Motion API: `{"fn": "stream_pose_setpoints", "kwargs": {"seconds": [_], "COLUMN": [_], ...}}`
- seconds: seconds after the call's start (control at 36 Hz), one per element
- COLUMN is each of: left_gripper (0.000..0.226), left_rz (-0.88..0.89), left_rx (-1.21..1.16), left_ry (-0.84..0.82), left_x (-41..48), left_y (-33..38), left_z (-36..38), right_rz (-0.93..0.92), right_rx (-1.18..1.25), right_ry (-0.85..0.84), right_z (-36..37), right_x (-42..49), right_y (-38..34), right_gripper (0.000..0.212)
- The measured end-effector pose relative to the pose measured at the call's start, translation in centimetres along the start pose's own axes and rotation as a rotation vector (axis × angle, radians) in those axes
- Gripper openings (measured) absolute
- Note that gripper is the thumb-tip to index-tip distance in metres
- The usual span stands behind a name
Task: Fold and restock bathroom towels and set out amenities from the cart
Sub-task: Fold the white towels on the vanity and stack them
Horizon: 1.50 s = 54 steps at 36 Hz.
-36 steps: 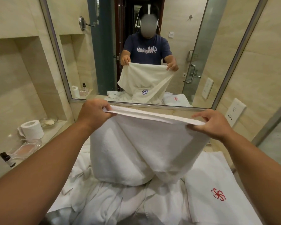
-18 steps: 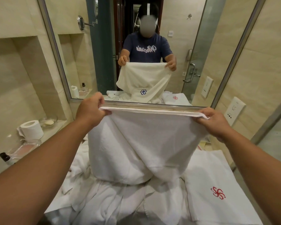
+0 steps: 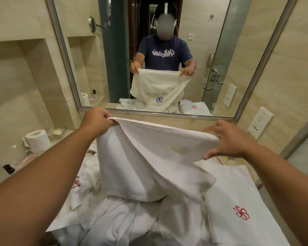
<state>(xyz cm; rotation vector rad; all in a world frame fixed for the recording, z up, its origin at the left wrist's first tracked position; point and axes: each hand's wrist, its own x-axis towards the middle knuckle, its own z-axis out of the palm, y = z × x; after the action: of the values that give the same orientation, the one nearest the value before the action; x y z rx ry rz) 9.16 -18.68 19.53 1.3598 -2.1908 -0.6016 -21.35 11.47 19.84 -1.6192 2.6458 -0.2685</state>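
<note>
Towel (image 3: 149, 157), white, held up over the vanity between both hands, lower half sagging onto the loose towel pile (image 3: 114, 222) beneath. Head view: top hem is the long axis, running left to right from one hand to the other and dipping a little toward the right; the cloth hangs away below the fingers, folded over itself in a diagonal flap. Left hand (image 3: 98, 119) at the left corner, fingers curled tight, hem pinched under the thumb. Right hand (image 3: 233, 141) at the right end, fingers spread wider, thumb below the hem and fingers above, so a loose pinch rather than a fist. Folded towel (image 3: 238, 197) with a red emblem lies flat just right of the pile. Mirror (image 3: 238, 41) shows the far face: a blue emblem low on the hanging cloth. Judgement: next fold likely brings the two hem ends together
</note>
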Motion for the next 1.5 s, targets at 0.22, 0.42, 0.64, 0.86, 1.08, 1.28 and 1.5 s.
{"fn": "stream_pose_setpoints", "kwargs": {"seconds": [0.22,0.42,0.64,0.86,1.08,1.28,1.5], "left_gripper": [0.018,0.017,0.021,0.023,0.023,0.021,0.022], "left_rz": [0.012,0.029,0.041,0.084,0.109,0.118,0.065], "left_rx": [-0.296,-0.332,-0.318,-0.296,-0.303,-0.313,-0.319], "left_ry": [-0.035,0.015,0.046,0.036,0.057,0.075,0.107], "left_x": [-0.8,-1.2,-1.4,-1.6,-1.4,-0.9,0.1], "left_y": [1.8,3.9,6.5,8.2,8.7,9.3,9.0], "left_z": [1.3,2.8,3.4,3.7,3.2,2.8,2.9], "right_rz": [0.102,0.278,0.137,0.068,0.158,0.046,-0.295], "right_rx": [0.190,0.657,0.612,0.482,0.370,0.434,0.070], "right_ry": [0.191,0.199,-0.129,-0.160,0.084,0.181,0.339], "right_z": [5.0,11.4,17.7,22.8,24.5,26.0,28.8], "right_x": [0.2,-0.3,-2.1,-2.5,-0.8,-1.1,-2.5], "right_y": [1.3,-1.7,-10.0,-14.2,-14.5,-14.0,-12.1], "right_gripper": [0.026,0.010,0.023,0.018,0.044,0.064,0.026]}}
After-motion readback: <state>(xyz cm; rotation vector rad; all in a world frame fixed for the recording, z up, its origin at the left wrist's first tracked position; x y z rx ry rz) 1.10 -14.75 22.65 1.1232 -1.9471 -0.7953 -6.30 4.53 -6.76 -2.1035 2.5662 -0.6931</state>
